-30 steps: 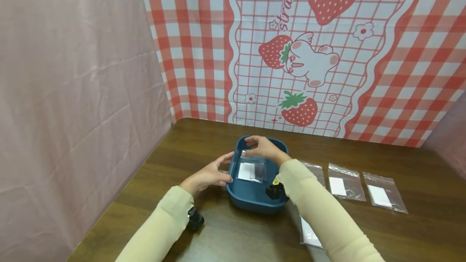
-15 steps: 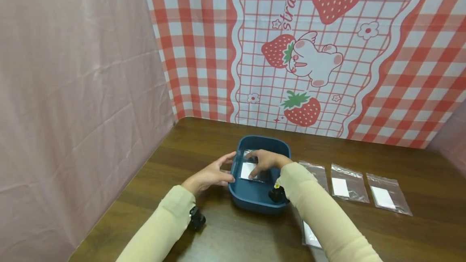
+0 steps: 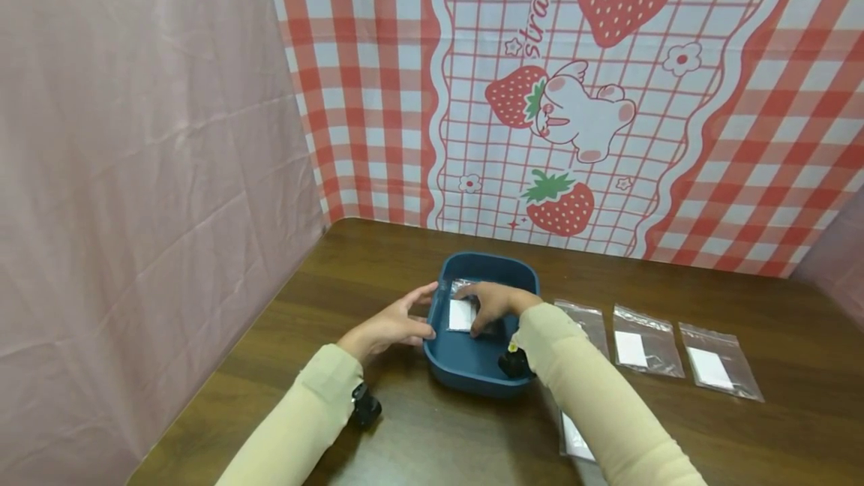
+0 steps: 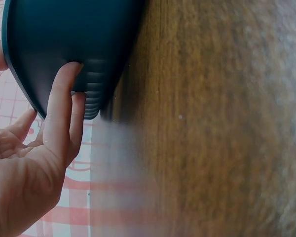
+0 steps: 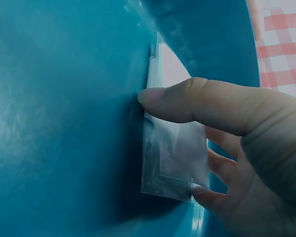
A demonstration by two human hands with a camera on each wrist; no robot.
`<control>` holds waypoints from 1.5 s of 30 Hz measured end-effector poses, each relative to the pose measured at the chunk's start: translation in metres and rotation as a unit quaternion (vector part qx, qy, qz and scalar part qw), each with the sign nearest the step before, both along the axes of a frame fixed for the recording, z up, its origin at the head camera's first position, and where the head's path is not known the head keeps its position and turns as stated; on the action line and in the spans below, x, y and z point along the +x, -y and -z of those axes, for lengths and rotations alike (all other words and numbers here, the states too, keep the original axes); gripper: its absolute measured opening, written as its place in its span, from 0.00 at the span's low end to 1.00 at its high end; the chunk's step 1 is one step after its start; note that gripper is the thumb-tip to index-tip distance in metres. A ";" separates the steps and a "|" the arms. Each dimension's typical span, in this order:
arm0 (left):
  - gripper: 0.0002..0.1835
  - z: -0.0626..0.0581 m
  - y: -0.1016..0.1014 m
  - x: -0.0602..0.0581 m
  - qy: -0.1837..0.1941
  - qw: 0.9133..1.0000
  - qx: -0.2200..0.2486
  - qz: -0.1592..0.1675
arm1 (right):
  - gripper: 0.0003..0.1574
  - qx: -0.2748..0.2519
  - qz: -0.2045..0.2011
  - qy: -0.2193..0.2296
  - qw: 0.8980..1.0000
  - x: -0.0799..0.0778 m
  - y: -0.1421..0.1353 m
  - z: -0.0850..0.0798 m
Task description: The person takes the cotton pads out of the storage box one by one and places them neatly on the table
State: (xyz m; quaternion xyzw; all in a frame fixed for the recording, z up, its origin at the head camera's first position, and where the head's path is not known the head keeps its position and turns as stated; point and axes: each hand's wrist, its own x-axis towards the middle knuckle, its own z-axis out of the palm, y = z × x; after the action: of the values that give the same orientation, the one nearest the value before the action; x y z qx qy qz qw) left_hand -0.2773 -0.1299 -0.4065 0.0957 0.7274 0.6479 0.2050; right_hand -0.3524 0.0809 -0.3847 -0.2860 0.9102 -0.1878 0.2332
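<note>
My left hand [image 3: 391,327] rests against the side of a blue plastic basin [image 3: 466,377] on the table. In the left wrist view its fairly straight fingers [image 4: 59,103] touch the basin's outer wall [image 4: 34,44]. My right hand [image 3: 498,301] is inside the basin, holding a small clear zip bag [image 5: 180,153] with a white card in it. The thumb [image 5: 172,101] lies on the near side of the bag and the other fingers are behind it, partly hidden. Overlapping plastic layers show; I cannot tell how many bags are held.
To the right of the basin lie clear bags with white cards: one zip bag [image 3: 648,343], another zip bag [image 3: 721,362], and one half hidden behind the right arm. A further bag [image 3: 577,437] lies nearer me under that arm. A strawberry-print cloth [image 3: 567,118] hangs behind the table.
My right hand has come down from above the basin's far part onto the bags, and its thumb and fingers have closed on them. The left hand stays at the basin's side.
</note>
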 end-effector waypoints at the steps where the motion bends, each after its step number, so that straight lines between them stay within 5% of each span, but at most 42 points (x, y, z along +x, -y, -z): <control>1: 0.46 0.000 0.000 0.000 -0.001 1.000 0.000 0.001 | 0.41 -0.001 0.003 -0.001 1.000 0.000 0.000 0.000; 14: 0.44 -0.001 -0.002 0.001 0.000 1.000 -0.008 -0.011 | 0.41 -0.068 0.043 -0.014 0.997 0.004 -0.007 -0.012; 25: 0.46 -0.001 -0.001 0.002 0.004 1.000 -0.011 -0.017 | 0.42 -0.118 0.012 -0.066 0.991 0.013 -0.007 -0.027; 45: 0.44 -0.002 -0.006 0.005 -0.010 1.000 -0.009 -0.015 | 0.44 -0.196 -0.020 -0.119 0.973 0.065 -0.037 -0.035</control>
State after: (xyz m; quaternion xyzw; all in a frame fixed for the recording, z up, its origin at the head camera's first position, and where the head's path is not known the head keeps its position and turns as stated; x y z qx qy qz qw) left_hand -0.2720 -0.1241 -0.4047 0.0897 0.7364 0.6435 0.1885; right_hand -0.2869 0.1180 -0.3492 -0.3645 0.8709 -0.3229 0.0663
